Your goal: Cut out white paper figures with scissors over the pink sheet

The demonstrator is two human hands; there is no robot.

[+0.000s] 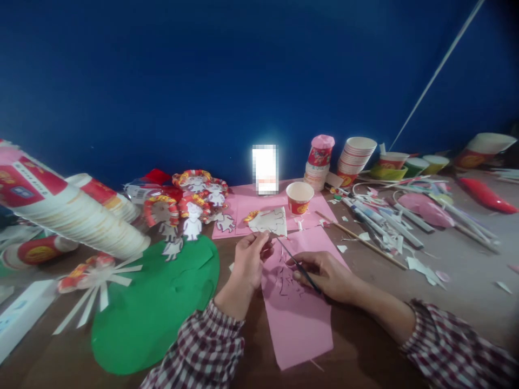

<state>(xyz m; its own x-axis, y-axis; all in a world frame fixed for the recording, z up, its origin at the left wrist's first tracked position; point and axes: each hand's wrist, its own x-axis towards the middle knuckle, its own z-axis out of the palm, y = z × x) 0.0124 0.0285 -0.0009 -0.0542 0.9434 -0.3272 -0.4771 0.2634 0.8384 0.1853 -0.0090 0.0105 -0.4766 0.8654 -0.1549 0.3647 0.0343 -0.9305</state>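
In the head view, a green sheet (154, 308) lies to the left, with paper figure cutouts (192, 222) clustered at its far edge and a toppled stack of paper cups (87, 219) slanting in from the left. On the far side, a blurred bright rectangle (265, 168) stands before the blue wall (162, 81). A single red-and-white cup (300, 205) stands just right of the work, close beyond the right hand (330, 275). Farther right are a wooden stick (365, 240) and white scraps (424, 270).

The paper piece (268, 220) is off-white, bears a dark-outlined figure and shows red and yellow at its left end. It sits mid-scene, beyond a pink sheet (302, 335) with dark marks. The left hand (250, 262) pinches its near edge between thumb and fingers; the right grips a slim dark tool (303, 272), its tip close to that edge.
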